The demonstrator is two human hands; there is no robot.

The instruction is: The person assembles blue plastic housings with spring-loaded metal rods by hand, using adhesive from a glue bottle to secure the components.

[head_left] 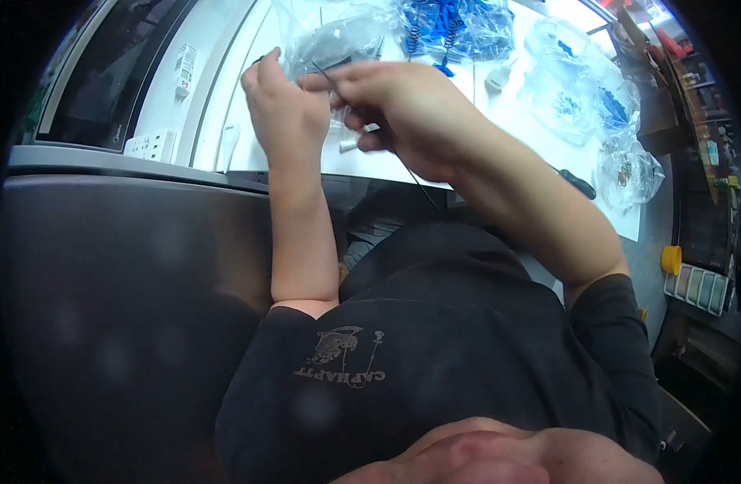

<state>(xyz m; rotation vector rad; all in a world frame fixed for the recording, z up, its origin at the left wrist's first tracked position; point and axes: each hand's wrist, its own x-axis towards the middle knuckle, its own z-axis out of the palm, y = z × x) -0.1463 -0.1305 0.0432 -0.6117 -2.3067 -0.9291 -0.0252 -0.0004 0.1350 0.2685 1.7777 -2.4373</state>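
Observation:
Over the near left part of the white table (pixel 476 173), my two hands are close together. A thin dark cord (pixel 420 187) runs through my right hand (pixel 403 101), which is closed on it. One end sticks up past my fingers and the other hangs toward the table's front edge. My left hand (pixel 288 105) is raised with its fingers curled in; whatever they hold is hidden. A small white piece (pixel 349 146) shows just under my right fingers; I cannot tell whether it is held. Clear plastic bagging (pixel 338 42) lies behind my hands.
Bagged blue coiled cords (pixel 451 28) lie at the back. Clear bags with blue parts (pixel 568 101) and another clear bag (pixel 629 173) fill the right side, near a dark-handled tool (pixel 578 184). A power strip (pixel 151 147) and a black appliance (pixel 104 73) stand left.

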